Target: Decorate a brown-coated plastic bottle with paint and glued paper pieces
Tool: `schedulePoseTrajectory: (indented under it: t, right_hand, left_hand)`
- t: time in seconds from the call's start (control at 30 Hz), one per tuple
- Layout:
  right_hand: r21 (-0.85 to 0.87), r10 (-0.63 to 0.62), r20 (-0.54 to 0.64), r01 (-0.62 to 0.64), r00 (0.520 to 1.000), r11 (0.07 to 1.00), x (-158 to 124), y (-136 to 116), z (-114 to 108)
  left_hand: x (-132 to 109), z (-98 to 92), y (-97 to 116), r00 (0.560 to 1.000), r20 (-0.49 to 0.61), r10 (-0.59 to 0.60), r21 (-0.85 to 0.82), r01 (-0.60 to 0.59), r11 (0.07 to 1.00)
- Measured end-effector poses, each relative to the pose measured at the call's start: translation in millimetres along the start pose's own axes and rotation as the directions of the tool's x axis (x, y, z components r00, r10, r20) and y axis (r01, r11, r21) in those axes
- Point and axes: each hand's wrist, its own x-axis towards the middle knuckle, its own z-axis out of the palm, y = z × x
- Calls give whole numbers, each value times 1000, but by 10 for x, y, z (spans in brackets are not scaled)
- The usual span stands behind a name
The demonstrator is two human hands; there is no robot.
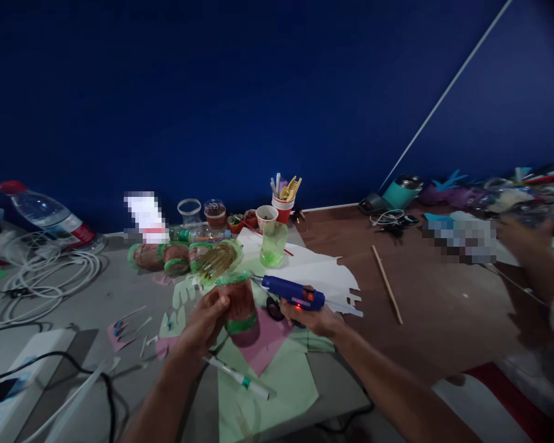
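Observation:
My left hand [207, 321] grips the side of a brown painted cup [240, 303] with green bands at its rim and lower part. A blue glue gun [290, 291] is in my right hand [311, 315], its nozzle pointing left at the cup's green rim. Whether the nozzle touches the rim I cannot tell. A small red light glows on the gun. Below the cup lie a pink paper sheet [265, 341] and a pale green sheet [281, 394]. A white marker with a green band [237, 376] rests across the green sheet.
Brown-and-green containers [150, 256] lie at the left, near coiled white cables [85, 267] and a plastic bottle [50, 215]. Behind stand a greenish clear cup [273, 246] and a red-striped cup of utensils [283, 206]. A wooden stick [386, 283] lies right. Another person's arm [533, 246] reaches in.

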Motion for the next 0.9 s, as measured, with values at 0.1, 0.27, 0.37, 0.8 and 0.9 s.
schedulePoseTrajectory:
  t: [0.1,0.27,0.37,0.8,0.9]
  right_hand:
    - [-39,17,-2,-17,1000,999,-26,-2,9]
    - [-104,3,18,-1,1000,995,-26,-67,10]
    - [-107,-46,84,55,995,993,-15,-84,7]
    - [-132,30,82,-19,996,991,-14,-132,26]
    - [-133,56,89,-44,994,990,-15,-149,13]
  left_hand:
    - [13,-10,-16,1000,-9,24,30,-24,999]
    - [38,-22,-44,996,-19,83,63,-82,995]
    - [43,-34,-53,995,-17,94,90,-92,992]
    - [47,-89,-72,995,-9,103,143,-101,985]
    - [41,-69,-57,995,-15,103,124,-100,987]
